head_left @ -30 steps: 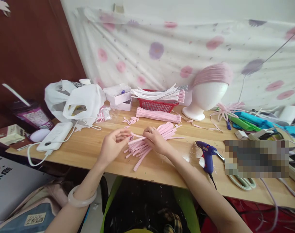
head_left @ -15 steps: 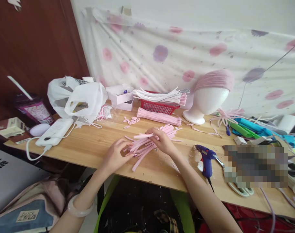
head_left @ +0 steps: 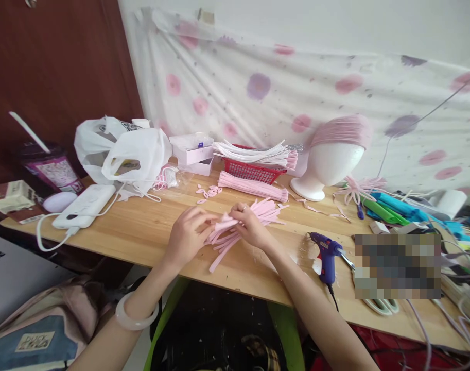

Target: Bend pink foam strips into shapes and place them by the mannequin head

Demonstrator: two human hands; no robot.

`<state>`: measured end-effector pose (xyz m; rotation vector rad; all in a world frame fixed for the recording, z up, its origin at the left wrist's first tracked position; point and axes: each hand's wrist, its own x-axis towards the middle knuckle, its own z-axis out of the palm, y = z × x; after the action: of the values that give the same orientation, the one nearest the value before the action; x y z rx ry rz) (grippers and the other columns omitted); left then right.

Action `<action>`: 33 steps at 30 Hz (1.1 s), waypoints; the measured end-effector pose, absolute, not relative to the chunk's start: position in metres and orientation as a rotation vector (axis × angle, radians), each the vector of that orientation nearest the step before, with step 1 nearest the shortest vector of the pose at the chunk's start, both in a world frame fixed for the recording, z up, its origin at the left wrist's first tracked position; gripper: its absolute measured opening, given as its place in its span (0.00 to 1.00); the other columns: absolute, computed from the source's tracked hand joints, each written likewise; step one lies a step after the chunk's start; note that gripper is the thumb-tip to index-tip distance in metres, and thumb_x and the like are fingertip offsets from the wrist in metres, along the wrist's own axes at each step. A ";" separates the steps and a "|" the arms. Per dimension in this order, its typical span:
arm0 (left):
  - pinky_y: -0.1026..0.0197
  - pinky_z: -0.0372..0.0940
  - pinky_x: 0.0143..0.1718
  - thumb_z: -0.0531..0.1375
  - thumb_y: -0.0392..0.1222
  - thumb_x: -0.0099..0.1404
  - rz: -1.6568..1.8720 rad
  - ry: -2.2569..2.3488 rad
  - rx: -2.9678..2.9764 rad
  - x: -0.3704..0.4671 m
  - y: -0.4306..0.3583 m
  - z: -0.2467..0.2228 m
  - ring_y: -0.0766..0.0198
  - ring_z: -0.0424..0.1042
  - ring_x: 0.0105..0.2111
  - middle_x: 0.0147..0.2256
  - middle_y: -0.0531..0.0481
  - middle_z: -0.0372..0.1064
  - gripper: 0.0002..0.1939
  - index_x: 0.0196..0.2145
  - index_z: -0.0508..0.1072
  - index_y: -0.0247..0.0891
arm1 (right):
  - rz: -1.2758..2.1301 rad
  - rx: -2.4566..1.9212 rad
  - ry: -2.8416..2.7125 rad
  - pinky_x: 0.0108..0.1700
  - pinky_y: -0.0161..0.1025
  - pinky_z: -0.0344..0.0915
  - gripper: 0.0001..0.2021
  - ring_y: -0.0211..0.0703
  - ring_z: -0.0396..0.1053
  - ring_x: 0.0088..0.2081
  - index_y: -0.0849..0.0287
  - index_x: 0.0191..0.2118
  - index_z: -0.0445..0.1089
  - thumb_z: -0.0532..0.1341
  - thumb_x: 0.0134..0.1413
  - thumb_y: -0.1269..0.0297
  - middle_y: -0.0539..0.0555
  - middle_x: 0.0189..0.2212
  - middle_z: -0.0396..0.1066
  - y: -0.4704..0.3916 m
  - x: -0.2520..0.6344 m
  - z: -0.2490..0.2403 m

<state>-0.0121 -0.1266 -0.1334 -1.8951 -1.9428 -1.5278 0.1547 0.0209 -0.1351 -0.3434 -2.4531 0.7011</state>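
Note:
My left hand (head_left: 189, 236) has its thumb and fingers pinched together at the near left end of a pale pink pipe cleaner (head_left: 225, 223). Around the other part of that piece, the fingers of my right hand (head_left: 250, 226) are closed. Below both hands lies a loose pile of pink pipe cleaners (head_left: 219, 256), fanned out on the wooden table (head_left: 150, 234). My hands hide part of the pile. Behind it rests a thick bundle of pink pipe cleaners (head_left: 254, 186), and several small pink loops (head_left: 209, 192) lie to its left.
A purple glue gun (head_left: 327, 257) and scissors (head_left: 381, 306) lie to the right. At the back stand a red basket (head_left: 254, 171) of white and pink stems and a white foam head (head_left: 331, 162). A white plastic bag (head_left: 142, 152) and power strip (head_left: 84, 206) are at left.
My left hand has risen from the pile's left edge to the pale piece and pinches its end. My right hand keeps its grip, a little further left.

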 end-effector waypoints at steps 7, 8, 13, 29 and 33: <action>0.64 0.66 0.32 0.65 0.34 0.59 -1.420 -2.038 -1.949 -0.012 -0.137 -0.151 0.63 0.74 0.30 0.32 0.52 0.75 0.05 0.34 0.78 0.40 | 0.684 -0.460 -2.296 0.36 0.38 0.62 0.09 0.43 0.66 0.29 0.59 0.43 0.72 0.55 0.65 0.65 0.51 0.27 0.69 0.027 0.165 -0.131; 0.63 0.66 0.32 0.65 0.33 0.59 -1.394 -2.051 -1.957 -0.010 -0.138 -0.155 0.62 0.74 0.31 0.32 0.52 0.75 0.05 0.34 0.79 0.40 | 0.693 -0.442 -2.314 0.35 0.37 0.62 0.09 0.42 0.66 0.28 0.59 0.44 0.72 0.57 0.63 0.64 0.50 0.26 0.69 0.025 0.164 -0.131; 0.60 0.67 0.37 0.59 0.33 0.65 -1.366 -2.053 -1.910 -0.006 -0.133 -0.155 0.60 0.75 0.34 0.34 0.49 0.75 0.09 0.35 0.79 0.40 | 0.721 -0.267 -2.461 0.39 0.38 0.65 0.12 0.43 0.72 0.31 0.56 0.42 0.77 0.61 0.53 0.74 0.52 0.29 0.76 0.013 0.154 -0.136; 0.58 0.66 0.35 0.60 0.31 0.63 -1.293 -2.033 -1.919 -0.008 -0.137 -0.154 0.58 0.75 0.33 0.31 0.50 0.76 0.08 0.30 0.77 0.40 | 0.615 -0.460 -2.225 0.36 0.38 0.62 0.07 0.43 0.65 0.29 0.57 0.43 0.70 0.56 0.64 0.64 0.49 0.25 0.65 0.017 0.156 -0.139; 0.54 0.65 0.40 0.59 0.32 0.65 -1.271 -2.011 -1.912 -0.006 -0.129 -0.143 0.55 0.74 0.36 0.33 0.48 0.76 0.09 0.32 0.78 0.40 | 0.651 -0.315 -2.447 0.39 0.39 0.62 0.11 0.44 0.66 0.32 0.56 0.42 0.74 0.59 0.55 0.73 0.51 0.28 0.69 0.007 0.148 -0.138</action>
<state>-0.0065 -0.1291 -0.1430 -1.9122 -2.0114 -1.2712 0.1485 0.0070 -0.1385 -0.3147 -2.4470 0.6511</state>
